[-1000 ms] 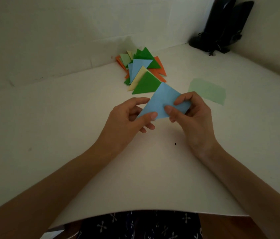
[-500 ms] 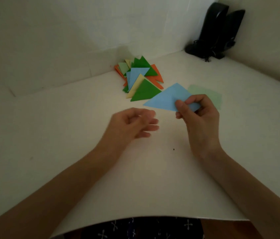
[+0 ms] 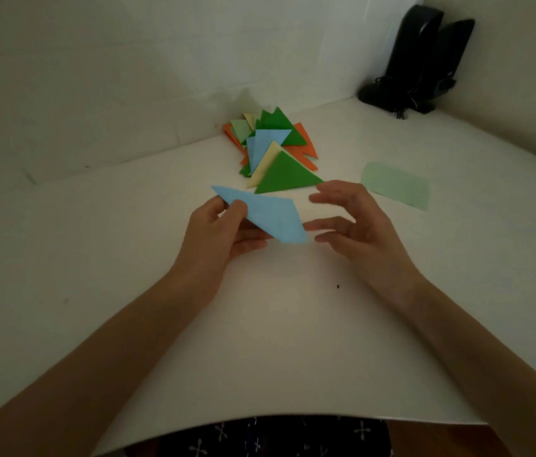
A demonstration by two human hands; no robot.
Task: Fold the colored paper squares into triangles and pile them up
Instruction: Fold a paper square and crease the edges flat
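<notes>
My left hand [image 3: 217, 235] pinches a folded light blue paper triangle [image 3: 266, 216] between thumb and fingers, holding it just above the white table [image 3: 276, 324]. My right hand [image 3: 355, 229] hovers beside the triangle's right tip with relaxed, spread fingers and holds nothing. Behind the hands lies the pile of folded triangles [image 3: 273, 150] in green, blue, yellow and orange, with a dark green triangle [image 3: 288, 176] on top at its near end. A light green unfolded paper [image 3: 397, 186] lies flat to the right of the pile.
Two black speakers [image 3: 425, 57] with cables stand in the far right corner against the wall. The table's near edge [image 3: 276, 420] curves in front of my lap. A small dark speck [image 3: 338, 286] sits on the table near my right wrist.
The blue triangle passed from my right hand to my left hand and moved left. My right hand let go and opened beside it.
</notes>
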